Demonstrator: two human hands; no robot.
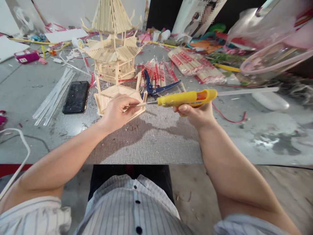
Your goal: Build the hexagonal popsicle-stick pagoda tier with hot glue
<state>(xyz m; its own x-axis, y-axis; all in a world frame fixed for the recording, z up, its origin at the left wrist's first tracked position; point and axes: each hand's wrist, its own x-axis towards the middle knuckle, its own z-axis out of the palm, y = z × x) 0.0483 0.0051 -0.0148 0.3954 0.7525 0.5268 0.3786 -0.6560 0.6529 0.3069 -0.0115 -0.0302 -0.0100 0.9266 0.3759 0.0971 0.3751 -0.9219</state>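
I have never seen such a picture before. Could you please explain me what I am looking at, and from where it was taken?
There is no robot here, only a bare left hand and right hand. The single picture comes from a camera worn on the head, looking forward and down. The left pinches a thin wooden stick; the right grips a yellow glue gun, pointed toward that stick. On the grey table stands a tower of wooden sticks, with a low wooden frame before it. Around them lie a phone, blue pliers, clear strips and packets of sticks.
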